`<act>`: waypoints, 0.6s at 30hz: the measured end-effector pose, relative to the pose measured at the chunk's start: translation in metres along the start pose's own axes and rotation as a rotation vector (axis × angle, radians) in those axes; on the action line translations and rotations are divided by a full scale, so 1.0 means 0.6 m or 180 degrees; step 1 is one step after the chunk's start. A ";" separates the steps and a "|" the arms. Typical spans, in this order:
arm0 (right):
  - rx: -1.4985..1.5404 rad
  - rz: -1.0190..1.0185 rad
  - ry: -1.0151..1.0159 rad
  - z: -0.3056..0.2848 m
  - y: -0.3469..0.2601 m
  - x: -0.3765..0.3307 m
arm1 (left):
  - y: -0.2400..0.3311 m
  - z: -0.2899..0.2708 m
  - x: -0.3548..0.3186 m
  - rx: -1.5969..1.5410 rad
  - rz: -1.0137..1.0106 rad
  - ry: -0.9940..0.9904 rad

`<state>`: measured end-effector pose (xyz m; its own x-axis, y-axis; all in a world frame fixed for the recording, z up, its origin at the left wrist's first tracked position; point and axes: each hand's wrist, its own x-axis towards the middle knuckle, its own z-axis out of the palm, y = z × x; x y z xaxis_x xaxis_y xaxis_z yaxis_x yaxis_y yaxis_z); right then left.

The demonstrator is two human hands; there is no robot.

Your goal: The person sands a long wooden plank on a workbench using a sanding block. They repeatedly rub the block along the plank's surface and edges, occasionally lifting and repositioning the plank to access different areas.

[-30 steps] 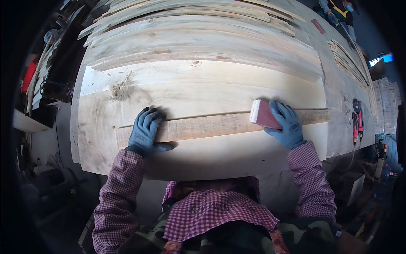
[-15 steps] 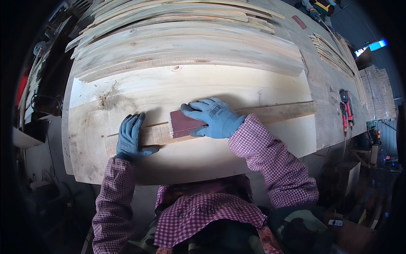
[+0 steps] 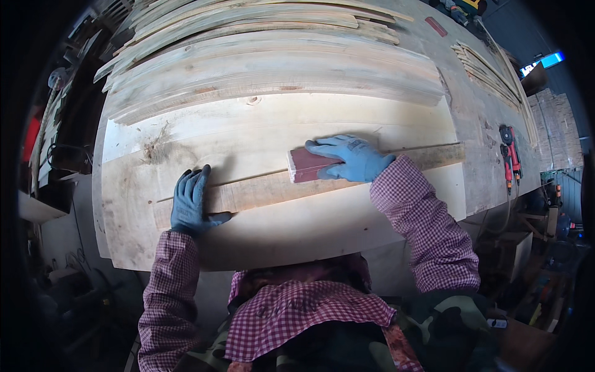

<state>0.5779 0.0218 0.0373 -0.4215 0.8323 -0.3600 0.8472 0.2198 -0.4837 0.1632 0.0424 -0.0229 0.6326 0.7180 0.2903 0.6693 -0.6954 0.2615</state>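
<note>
Left hand (image 3: 192, 201) in blue glove, fingers flat, pins the near end of a long narrow wooden strip (image 3: 266, 189) lying across a wide pale plank (image 3: 279, 235); right hand (image 3: 353, 158), gloved, grips a reddish sanding block (image 3: 308, 165) on the strip's middle.

Wooden strip and sanding block on a workbench board

Wooden strip (image 3: 266, 191): long, narrow, pale brown, lying flat and slightly slanted across a wide light board (image 3: 297, 229), left end lower than right. Sanding block (image 3: 308, 165): rectangular, reddish-brown abrasive face with a pale edge, resting on the strip near its middle.
</note>
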 end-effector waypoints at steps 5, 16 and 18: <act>-0.0043 0.0186 0.0096 -0.017 0.028 -0.015 | -0.007 0.001 -0.018 0.0083 -0.0193 -0.0091; 0.0205 0.1429 0.1277 -0.008 0.134 -0.059 | -0.002 0.005 -0.008 0.0085 0.0106 -0.0077; 0.0104 0.2096 0.1142 -0.044 0.100 -0.017 | -0.002 -0.003 -0.014 0.0143 0.0051 -0.0143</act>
<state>0.6415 0.0400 0.0327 0.3053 0.9025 -0.3037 0.8754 -0.3915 -0.2834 0.1567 0.0372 -0.0237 0.6596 0.7080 0.2522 0.6751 -0.7056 0.2153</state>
